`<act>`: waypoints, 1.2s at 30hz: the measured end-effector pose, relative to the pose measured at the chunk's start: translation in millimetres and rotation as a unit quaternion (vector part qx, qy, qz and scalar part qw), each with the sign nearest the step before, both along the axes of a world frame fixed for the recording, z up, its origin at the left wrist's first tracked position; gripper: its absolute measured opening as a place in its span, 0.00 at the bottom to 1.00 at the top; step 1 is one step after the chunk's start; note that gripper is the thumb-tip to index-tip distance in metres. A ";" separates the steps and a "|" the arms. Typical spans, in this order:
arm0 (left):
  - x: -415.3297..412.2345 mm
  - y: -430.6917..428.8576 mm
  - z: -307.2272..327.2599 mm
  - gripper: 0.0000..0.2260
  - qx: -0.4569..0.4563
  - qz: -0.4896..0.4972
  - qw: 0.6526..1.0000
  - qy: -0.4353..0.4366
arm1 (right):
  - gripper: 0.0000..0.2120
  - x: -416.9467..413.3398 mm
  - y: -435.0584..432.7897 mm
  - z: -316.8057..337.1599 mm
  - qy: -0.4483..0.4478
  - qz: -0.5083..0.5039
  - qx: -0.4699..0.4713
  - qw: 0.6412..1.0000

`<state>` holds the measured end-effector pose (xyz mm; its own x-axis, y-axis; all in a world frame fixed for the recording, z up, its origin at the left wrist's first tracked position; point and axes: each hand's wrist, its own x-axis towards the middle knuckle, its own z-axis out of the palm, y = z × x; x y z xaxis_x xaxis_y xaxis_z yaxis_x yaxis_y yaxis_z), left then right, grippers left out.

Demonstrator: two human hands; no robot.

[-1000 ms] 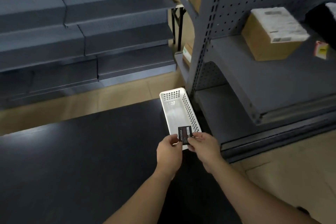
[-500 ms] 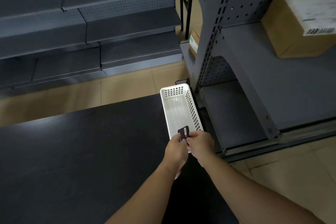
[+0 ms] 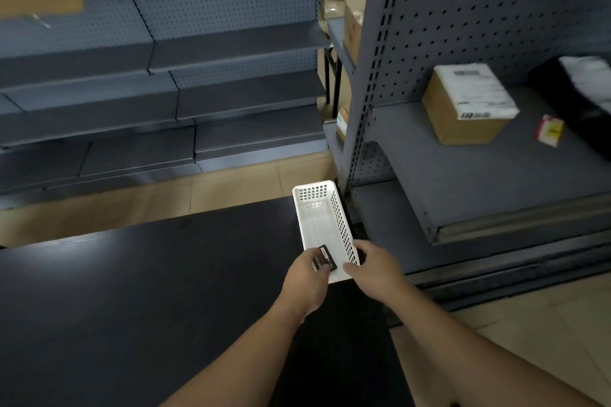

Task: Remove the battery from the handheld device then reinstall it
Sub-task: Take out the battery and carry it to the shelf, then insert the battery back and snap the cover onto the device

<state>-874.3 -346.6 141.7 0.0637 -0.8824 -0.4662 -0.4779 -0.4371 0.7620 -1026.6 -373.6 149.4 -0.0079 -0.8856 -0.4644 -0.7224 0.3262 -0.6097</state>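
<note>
- A dark table [image 3: 139,291] fills the lower left of the frame, with grey shelves [image 3: 231,92] behind it.
- A white basket [image 3: 325,205] sits on the table near the middle.
- The left hand [image 3: 305,279] pinches a small black battery [image 3: 325,258] over the near end of the basket.
- The right hand [image 3: 375,269] curls on something dark at the basket's right wall; I cannot tell what.
- A brown box [image 3: 466,106] sits on a shelf at the right.
</note>
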 end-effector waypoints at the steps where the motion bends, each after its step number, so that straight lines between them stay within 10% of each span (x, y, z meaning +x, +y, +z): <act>1: 2.2 0.4 12.0 0.18 -0.011 -0.021 0.999 -0.034 | 0.28 -0.9 2.3 15.8 0.012 0.027 -0.006 1.000; 14: 50.1 21.2 113.5 0.18 -0.101 -0.179 0.913 -0.353 | 0.25 56.8 19.0 121.5 0.242 0.305 -0.142 0.910; 36: 406.2 489.3 93.2 0.11 0.111 0.225 0.899 -0.360 | 0.31 475.1 360.5 101.3 0.103 0.673 -0.118 0.723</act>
